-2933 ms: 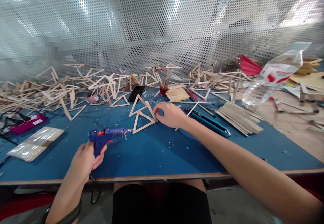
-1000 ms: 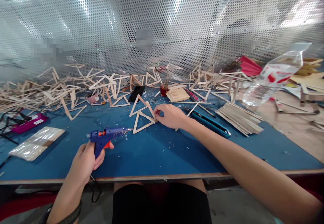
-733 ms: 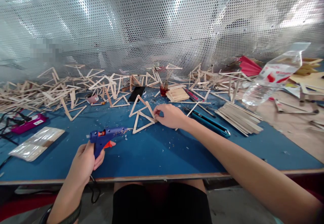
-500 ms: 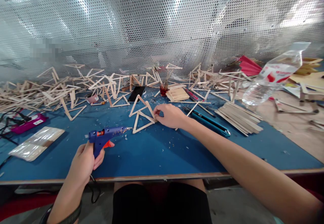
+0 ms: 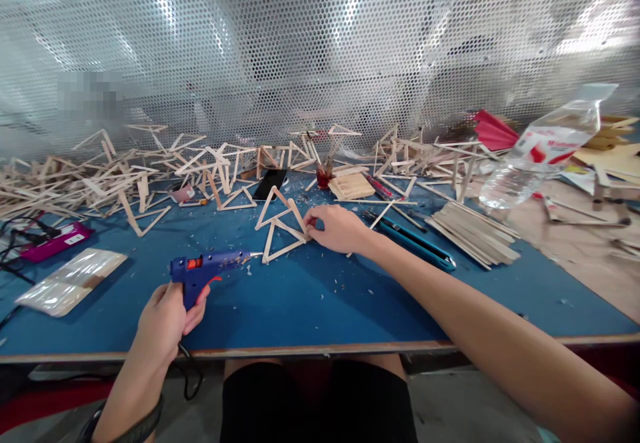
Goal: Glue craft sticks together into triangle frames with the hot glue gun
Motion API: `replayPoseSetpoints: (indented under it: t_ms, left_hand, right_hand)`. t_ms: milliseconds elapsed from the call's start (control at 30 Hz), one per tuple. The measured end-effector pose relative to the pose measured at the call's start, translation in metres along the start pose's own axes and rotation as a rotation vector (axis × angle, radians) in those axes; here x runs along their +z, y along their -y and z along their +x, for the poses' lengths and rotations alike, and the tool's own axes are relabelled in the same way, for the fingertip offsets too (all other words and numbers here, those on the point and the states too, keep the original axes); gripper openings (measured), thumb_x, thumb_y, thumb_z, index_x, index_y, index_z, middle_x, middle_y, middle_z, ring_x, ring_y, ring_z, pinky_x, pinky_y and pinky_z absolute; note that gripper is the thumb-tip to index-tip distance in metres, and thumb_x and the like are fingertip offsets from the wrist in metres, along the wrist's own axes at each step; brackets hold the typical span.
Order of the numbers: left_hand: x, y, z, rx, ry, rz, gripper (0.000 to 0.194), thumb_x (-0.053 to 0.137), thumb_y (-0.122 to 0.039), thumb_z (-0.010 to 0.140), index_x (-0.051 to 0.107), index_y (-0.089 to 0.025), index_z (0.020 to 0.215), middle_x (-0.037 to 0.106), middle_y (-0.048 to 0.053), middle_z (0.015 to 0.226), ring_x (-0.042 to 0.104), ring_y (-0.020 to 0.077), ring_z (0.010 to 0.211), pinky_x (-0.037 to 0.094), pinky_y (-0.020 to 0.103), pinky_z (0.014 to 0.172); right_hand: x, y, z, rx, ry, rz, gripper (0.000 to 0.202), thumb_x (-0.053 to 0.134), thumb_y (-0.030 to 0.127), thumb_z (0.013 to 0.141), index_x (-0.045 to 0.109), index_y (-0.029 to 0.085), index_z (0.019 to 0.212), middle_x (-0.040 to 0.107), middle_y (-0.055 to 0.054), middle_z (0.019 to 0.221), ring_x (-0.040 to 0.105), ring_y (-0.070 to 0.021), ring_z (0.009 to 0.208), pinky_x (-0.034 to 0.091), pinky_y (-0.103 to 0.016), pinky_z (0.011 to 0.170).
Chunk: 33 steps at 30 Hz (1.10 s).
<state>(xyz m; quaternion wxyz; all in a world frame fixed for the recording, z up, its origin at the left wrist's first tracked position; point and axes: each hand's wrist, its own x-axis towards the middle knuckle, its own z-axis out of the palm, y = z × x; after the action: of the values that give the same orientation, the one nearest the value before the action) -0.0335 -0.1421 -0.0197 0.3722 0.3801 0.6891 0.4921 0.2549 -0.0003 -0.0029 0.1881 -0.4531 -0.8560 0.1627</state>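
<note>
My left hand [image 5: 170,316] is wrapped round the handle of a blue hot glue gun [image 5: 210,264] with an orange-red trigger. Its metal nozzle points right, at or very near the left lower corner of a wooden stick frame [image 5: 284,251]. That frame is made of thin flat sticks joined in triangles and stands on the blue table. With thumb and fingers pinched, my right hand [image 5: 335,229] holds the frame at its right corner. The fingertips partly hide that corner.
Many stick triangles [image 5: 100,183] lie heaped along the back, before a perforated metal screen [image 5: 320,63]. To the right are a teal utility knife [image 5: 415,243], loose wooden sticks [image 5: 473,233] and a tilted plastic bottle [image 5: 543,146]. A purple power strip [image 5: 57,241] and clear packet [image 5: 73,281] lie left.
The glue gun has shifted very slightly left, and the finger on its trigger has eased back out of sight. My right hand and the stick frame stay nearly where they were.
</note>
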Motion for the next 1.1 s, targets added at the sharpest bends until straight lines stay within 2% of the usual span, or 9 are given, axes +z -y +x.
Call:
replayPoseSetpoints:
  t_ms: [200,433,633,767,1100]
  left_hand:
    - [-0.0022,0.0032,0.0024,0.084,0.084,-0.028,0.041,0.048,-0.05,0.087,0.059,-0.016,0.065,0.032,-0.004,0.035,0.027,0.0088,0.031,0.019,0.023,0.037]
    - [-0.0014,0.0008,0.0009,0.066,0.054,-0.007,0.05,0.05,-0.055,0.086,0.071,-0.011,0.076,0.029,-0.006,0.035,0.026,0.0091,0.031,0.016,0.025,0.038]
    - [-0.0024,0.0034,0.0018,0.08,0.054,0.007,0.048,0.048,-0.052,0.089,0.07,-0.012,0.078,0.03,-0.005,0.037,0.026,0.0093,0.033,0.017,0.025,0.039]
    - [-0.0048,0.0073,0.0033,0.096,0.113,0.019,0.045,0.047,-0.051,0.092,0.069,-0.014,0.08,0.034,-0.005,0.039,0.029,0.0099,0.036,0.02,0.025,0.041]
    - [-0.0041,0.0071,0.0047,0.093,0.137,0.046,0.044,0.044,-0.051,0.093,0.058,-0.018,0.068,0.033,-0.004,0.038,0.029,0.0108,0.035,0.02,0.026,0.04]
  right_hand:
    - [-0.0002,-0.0004,-0.0005,-0.01,0.001,-0.008,0.015,0.06,0.021,0.088,0.071,0.025,0.097,0.075,-0.001,0.102,0.062,-0.0147,0.077,0.036,-0.026,0.058]
    - [-0.0003,0.0004,-0.0001,-0.001,-0.004,-0.027,0.015,0.061,0.022,0.088,0.072,0.025,0.099,0.075,-0.002,0.104,0.064,-0.016,0.081,0.038,-0.026,0.06]
    - [0.0003,-0.0014,0.0006,-0.012,0.005,-0.013,0.014,0.06,0.024,0.09,0.072,0.025,0.098,0.075,-0.003,0.104,0.063,-0.0164,0.081,0.038,-0.026,0.059]
    - [0.0014,-0.0022,0.001,-0.021,-0.006,-0.016,0.014,0.06,0.024,0.089,0.072,0.025,0.098,0.075,-0.002,0.103,0.063,-0.0163,0.082,0.037,-0.026,0.058]
    - [0.0009,-0.001,0.0001,-0.011,-0.005,-0.022,0.016,0.06,0.022,0.088,0.072,0.026,0.097,0.075,-0.001,0.102,0.063,-0.0165,0.08,0.037,-0.026,0.059]
